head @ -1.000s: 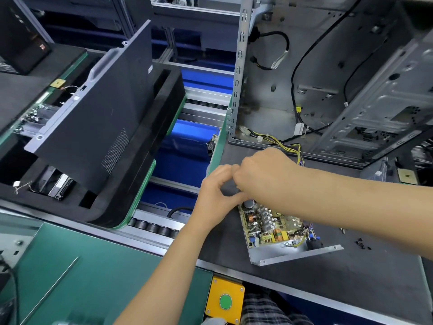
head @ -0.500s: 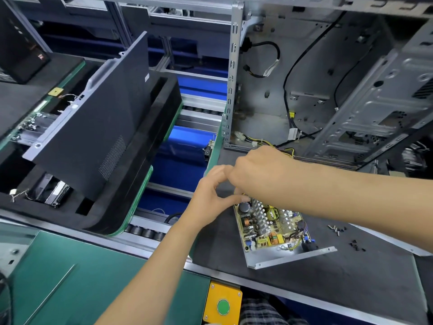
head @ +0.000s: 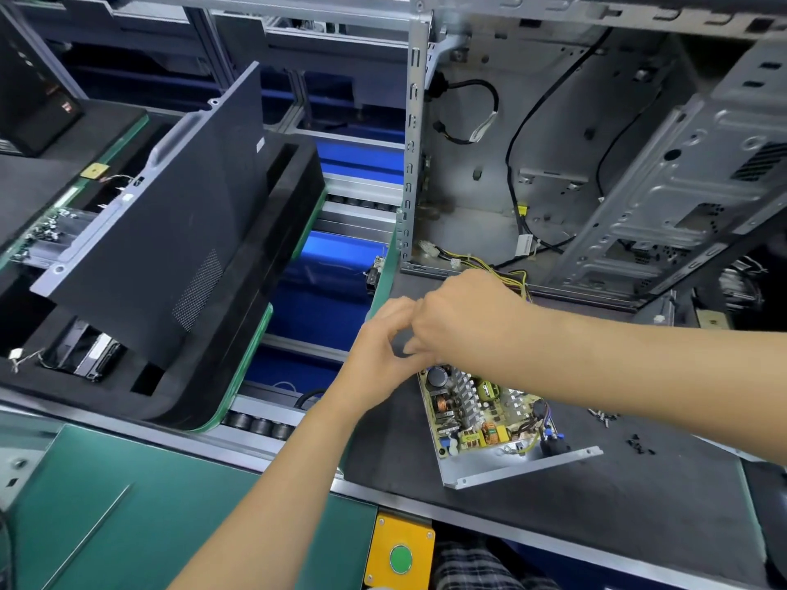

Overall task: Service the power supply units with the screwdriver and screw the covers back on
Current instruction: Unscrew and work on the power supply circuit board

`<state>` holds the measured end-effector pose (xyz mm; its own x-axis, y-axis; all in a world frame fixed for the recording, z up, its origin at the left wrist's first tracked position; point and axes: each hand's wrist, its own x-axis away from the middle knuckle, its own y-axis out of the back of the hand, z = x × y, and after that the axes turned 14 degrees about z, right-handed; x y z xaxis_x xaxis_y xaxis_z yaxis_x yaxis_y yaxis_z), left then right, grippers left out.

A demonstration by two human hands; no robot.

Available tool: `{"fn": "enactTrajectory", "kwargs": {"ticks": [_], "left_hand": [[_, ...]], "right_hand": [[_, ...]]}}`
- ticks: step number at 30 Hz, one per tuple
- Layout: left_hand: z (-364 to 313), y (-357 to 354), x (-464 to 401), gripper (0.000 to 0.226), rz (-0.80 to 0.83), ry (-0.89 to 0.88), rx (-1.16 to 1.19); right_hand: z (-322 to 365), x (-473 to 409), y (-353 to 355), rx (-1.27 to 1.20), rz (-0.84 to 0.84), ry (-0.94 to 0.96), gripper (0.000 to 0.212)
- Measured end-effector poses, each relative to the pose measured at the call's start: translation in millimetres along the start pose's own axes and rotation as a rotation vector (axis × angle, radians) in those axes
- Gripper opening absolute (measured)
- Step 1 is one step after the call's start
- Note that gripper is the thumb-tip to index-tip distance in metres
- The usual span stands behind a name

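Note:
An opened power supply unit (head: 489,423) lies on the dark mat, its yellow circuit board with coils and capacitors exposed in a bent metal base. My left hand (head: 379,355) and my right hand (head: 464,317) meet just above the board's far left corner, fingers curled toward each other. Whatever they pinch is hidden between the fingers. Yellow and black wires (head: 506,274) run from behind my right hand into the open computer case (head: 553,163). Small loose screws (head: 602,415) lie on the mat to the right. No screwdriver is visible.
A black side panel (head: 170,232) leans in a foam tray (head: 272,291) on the left. Between tray and mat runs a blue conveyor gap with rollers (head: 264,425). A yellow box with a green button (head: 400,557) sits at the front edge.
The view has shifted slightly; my hands stay together at the board's far corner, with only small finger movement. The power supply unit has not moved.

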<state>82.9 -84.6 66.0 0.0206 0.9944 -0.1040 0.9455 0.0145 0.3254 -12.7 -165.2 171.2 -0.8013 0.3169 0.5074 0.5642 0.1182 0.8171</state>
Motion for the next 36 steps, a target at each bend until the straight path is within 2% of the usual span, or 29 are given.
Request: {"fn": "enactTrajectory", "kwargs": {"ticks": [2,4,6,7,10,15,16,18,20,21,23,27,28,30,32,33,34,36], "left_hand": [[0.4,2.0,0.7,0.029,0.014,-0.016,-0.007],[1.4,6.7,2.7,0.032,0.029,-0.024,0.017],[3.1,10.1,4.4,0.038,0.045,-0.01,0.047],[3.1,10.6,5.1,0.041,0.061,-0.005,0.065],[4.4,9.3,6.8,0.045,0.09,0.013,0.107],[5.8,4.5,1.6,0.046,0.032,0.032,0.011],[5.3,3.9,0.4,0.046,0.042,0.026,0.002],[4.3,4.7,-0.1,0.043,0.065,0.02,0.017],[4.6,8.7,1.3,0.039,0.088,0.032,0.044],[4.5,10.7,2.5,0.038,0.107,0.037,0.062],[3.7,12.6,4.5,0.039,0.143,0.042,0.109],[1.9,8.2,0.8,0.046,0.059,0.094,0.07],[2.2,8.5,0.1,0.047,0.051,0.084,0.065],[3.0,12.4,1.5,0.044,0.059,0.061,0.055],[4.1,16.6,4.8,0.038,0.079,0.061,0.07],[4.0,17.0,5.9,0.032,0.097,0.066,0.081],[3.1,16.5,6.1,0.031,0.114,0.069,0.099],[0.4,13.2,5.3,0.036,0.117,0.068,0.14]], "right_hand": [[1.6,0.6,0.5,0.021,-0.022,-0.009,0.034],[-2.2,6.0,-0.8,-0.003,-0.002,0.045,0.014],[-9.0,11.4,-0.3,-0.003,0.013,0.115,0.037],[-11.8,11.9,-0.6,0.025,0.01,0.127,0.039],[-11.1,9.0,-0.4,0.082,-0.038,0.087,0.015],[-4.7,-0.9,-5.8,0.161,-0.1,-0.017,0.043],[-5.9,2.0,-5.0,0.129,-0.106,-0.004,0.04],[-12.8,8.1,-3.2,0.048,-0.017,0.085,0.012],[-17.4,12.8,-3.5,0.032,0.006,0.169,0.032],[-18.3,12.9,-3.6,0.052,0.003,0.172,0.032],[-13.4,11.0,-1.4,0.082,-0.007,0.109,0.015],[-4.6,3.0,-1.6,0.113,-0.07,0.015,0.03],[-4.5,4.9,-0.7,0.08,-0.075,0.02,0.03],[-8.4,8.8,-2.3,0.026,-0.025,0.058,0.009],[-12.7,12.5,-4.2,0.013,-0.019,0.129,0.044],[-14.9,12.2,-3.4,0.034,-0.021,0.141,0.05],[-14.0,12.5,0.9,0.036,-0.019,0.126,0.046],[-11.4,8.0,4.9,0.102,-0.063,0.088,0.026]]}}
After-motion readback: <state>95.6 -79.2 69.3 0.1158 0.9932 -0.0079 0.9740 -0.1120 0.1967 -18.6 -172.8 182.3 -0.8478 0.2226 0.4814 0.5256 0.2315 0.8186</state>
